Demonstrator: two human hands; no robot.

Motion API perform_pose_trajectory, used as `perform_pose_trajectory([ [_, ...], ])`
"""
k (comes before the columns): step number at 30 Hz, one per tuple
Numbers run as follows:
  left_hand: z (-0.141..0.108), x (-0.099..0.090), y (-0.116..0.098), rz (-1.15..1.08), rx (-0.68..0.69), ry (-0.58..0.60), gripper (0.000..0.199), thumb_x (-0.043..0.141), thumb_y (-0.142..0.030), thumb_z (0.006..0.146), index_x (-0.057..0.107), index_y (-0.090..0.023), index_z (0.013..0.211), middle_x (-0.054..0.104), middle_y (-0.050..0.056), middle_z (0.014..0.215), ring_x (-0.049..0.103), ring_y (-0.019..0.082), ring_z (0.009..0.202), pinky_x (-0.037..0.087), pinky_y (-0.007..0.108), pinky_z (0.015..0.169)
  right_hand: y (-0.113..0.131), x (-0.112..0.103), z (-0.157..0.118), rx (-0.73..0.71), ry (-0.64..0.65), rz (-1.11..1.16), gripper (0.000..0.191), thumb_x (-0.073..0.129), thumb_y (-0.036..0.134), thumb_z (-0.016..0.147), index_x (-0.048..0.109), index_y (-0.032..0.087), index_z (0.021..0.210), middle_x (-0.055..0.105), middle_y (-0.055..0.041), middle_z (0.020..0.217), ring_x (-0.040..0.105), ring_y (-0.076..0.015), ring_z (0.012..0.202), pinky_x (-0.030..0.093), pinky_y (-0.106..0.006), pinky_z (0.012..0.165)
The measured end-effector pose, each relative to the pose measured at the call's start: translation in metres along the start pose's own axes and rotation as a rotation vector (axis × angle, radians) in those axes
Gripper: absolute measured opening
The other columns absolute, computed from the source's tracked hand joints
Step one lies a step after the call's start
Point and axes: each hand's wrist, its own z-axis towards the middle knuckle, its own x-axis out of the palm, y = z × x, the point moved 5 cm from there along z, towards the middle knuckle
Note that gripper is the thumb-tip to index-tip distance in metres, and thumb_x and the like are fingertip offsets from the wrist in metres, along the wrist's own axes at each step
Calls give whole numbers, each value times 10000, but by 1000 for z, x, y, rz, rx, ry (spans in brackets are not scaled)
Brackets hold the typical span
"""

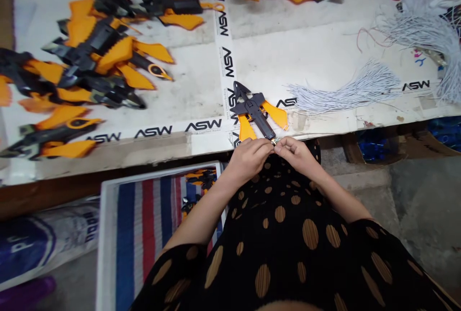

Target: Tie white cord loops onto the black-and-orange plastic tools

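Note:
A black-and-orange plastic toy piece (255, 112) lies on the white table sheet (194, 80) at the near edge, its narrow end pointing towards me. My left hand (248, 158) and my right hand (295, 155) meet just below that end. Their fingertips pinch a tiny metallic item (273, 142), which is mostly hidden by the fingers. I cannot tell if it is attached to the toy piece. A loose bundle of thin white cords (345, 91) lies to the right of the piece, beyond my right hand.
Many similar black-and-orange pieces (97, 56) lie heaped at the left and far side of the table. More white cords (421, 32) lie at the right. A striped blue, red and white tarpaulin in a white-edged box (144, 215) sits below the table's edge at left.

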Motion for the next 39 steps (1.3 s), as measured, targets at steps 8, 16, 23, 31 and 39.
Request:
perform_pose_trajectory([
  [8,3,-22,10,-83,-79,58,192,515,-271,1027,655,-208,912,751,39,889,688,181,797,432,327,717,4,-7,-14,-60,-32,-112,253,597,457,939,607,210,885,537,39,708,430,-102,580,367,-244,559],
  [16,31,5,36,105,-775,215,568,451,-560,1014,496,-195,1448,748,124,1049,728,309,933,515,375,818,2,-85,7,-200,-476,-670,206,563,374,973,659,231,1087,649,-82,1174,597,-166,750,525,-339,758],
  [23,39,10,35,169,-906,212,678,586,-407,920,391,-225,1543,754,112,1082,731,316,977,546,394,854,-8,-102,32,-122,-534,-968,235,472,362,1004,657,223,962,627,-82,1073,612,-226,871,501,-337,755],
  [31,-119,-38,61,223,-1116,-234,634,612,-370,800,498,-222,1406,724,52,1026,722,246,897,563,350,834,-22,-120,24,-150,-631,-830,294,436,395,997,614,192,1113,694,-117,1031,645,-264,952,497,-406,877],
  [39,-332,-82,35,450,-1692,-80,616,494,-506,903,460,-210,1442,693,170,1123,695,412,1029,535,547,871,-19,-130,24,-140,-564,-863,308,432,429,962,666,233,1007,721,-149,1036,675,-313,993,513,-462,871],
])
